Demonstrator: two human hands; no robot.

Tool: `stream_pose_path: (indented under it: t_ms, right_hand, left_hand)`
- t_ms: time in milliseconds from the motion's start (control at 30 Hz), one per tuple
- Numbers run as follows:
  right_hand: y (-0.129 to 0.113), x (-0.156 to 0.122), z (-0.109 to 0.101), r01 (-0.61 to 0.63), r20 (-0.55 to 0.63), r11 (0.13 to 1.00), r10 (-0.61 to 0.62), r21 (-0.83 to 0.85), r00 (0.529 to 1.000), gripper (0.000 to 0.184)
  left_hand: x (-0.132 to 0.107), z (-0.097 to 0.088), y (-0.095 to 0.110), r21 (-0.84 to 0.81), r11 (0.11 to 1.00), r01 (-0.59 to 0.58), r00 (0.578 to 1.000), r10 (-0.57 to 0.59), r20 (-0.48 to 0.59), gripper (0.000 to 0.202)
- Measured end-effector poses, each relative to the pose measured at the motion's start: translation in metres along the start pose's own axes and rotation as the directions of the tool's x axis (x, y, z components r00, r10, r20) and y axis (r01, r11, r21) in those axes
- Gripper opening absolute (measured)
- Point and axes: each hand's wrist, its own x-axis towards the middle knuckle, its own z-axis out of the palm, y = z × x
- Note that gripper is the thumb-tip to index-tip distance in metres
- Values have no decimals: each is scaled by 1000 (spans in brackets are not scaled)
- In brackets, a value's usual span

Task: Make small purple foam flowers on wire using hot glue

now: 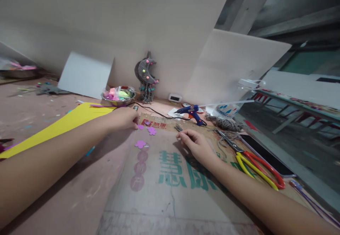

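My left hand rests on the cardboard sheet, fingers curled, its fingertips at a small purple foam flower. Two more purple flowers lie just to its right and below. My right hand lies on the cardboard with fingers pressed together near a small dark metal piece; what it holds, if anything, I cannot make out.
A blue glue gun lies behind the hands with its cord. Scissors with red and yellow handles, a phone and twine are at right. A yellow sheet, a bowl of coloured bits and a moon ornament stand at back.
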Motion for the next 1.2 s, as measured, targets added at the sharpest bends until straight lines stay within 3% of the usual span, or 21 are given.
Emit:
stream_pose_path:
  t_ms: [133, 267, 367, 433, 533, 633, 733, 867, 1000, 1100, 1200]
  right_hand:
    - [2, 1, -3, 35, -122, 998, -29, 48, 992, 32]
    - [2, 1, -3, 5, -116, 999, 2, 54, 993, 30]
    - [-1, -1, -2, 46, -96, 999, -44, 17, 994, 24]
    - [-5, -4, -1, 113, -63, 993, -114, -27, 991, 20]
    - [-8, -8, -1, 176, -1, 982, -176, -69, 984, 17]
    - [-7, -8, 0, 164, 9, 984, -164, -70, 986, 19]
    - [-3, -6, 1, 151, 30, 987, -149, -57, 988, 31]
    - [1, -2, 1, 249, 104, 960, -237, -129, 966, 46]
    - [-5, -5, 4, 347, 222, 916, -302, -203, 927, 17]
    - [-10, -9, 5, 364, 264, 916, -313, -170, 912, 15]
    - [-13, -10, 4, 285, 222, 946, -247, -157, 943, 15]
  left_hand:
    - [-4, -13, 4, -42, 999, 30, 1000, -30, -2, 13]
    - [-16, -21, 37, -188, 970, -152, 988, 145, -53, 16]
    - [-25, -11, 68, -347, 895, -281, 959, 250, -132, 20]
    - [-27, -1, 80, -329, 877, -350, 934, 303, -187, 21]
    - [-25, 9, 82, -288, 892, -348, 927, 282, -246, 25]
    - [-23, 10, 77, -344, 874, -343, 931, 267, -249, 37]
    - [-26, 10, 80, -386, 852, -355, 929, 276, -246, 40]
    - [-33, 18, 92, -392, 822, -413, 900, 302, -314, 31]
    - [-32, 25, 95, -366, 793, -486, 861, 362, -358, 25]
    - [-28, 26, 90, -379, 836, -397, 897, 267, -351, 22]
    - [-24, 23, 83, -437, 838, -327, 916, 167, -366, 21]
